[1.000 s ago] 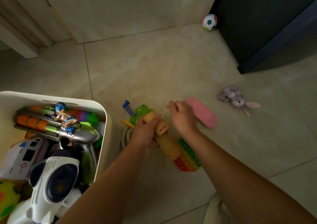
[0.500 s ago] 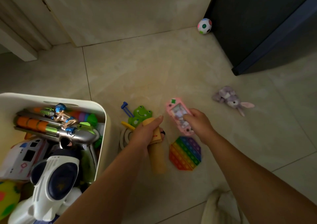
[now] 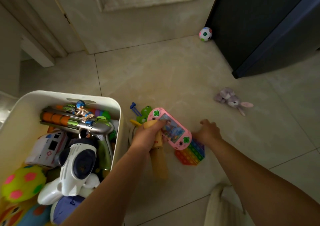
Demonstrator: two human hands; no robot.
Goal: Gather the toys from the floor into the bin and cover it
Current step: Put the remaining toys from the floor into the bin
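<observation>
A white bin at the lower left is packed with several toys, among them a silver toy gun. My left hand just right of the bin grips a tan wooden toy together with a pink handheld game. My right hand hovers over the floor with fingers apart, holding nothing, right above a rainbow pop-it pad. A green frog toy and a blue stick lie beside the bin. Farther off are a purple plush bunny and a spotted white ball.
A dark cabinet stands at the upper right, with the ball against its corner. A pale door and its frame run along the back. Beige floor tiles stretch between them. Light cloth shows at the bottom edge.
The pink game passed from my right hand into my left hand, which still holds the wooden toy. My right hand let go and moved right, over the pop-it pad.
</observation>
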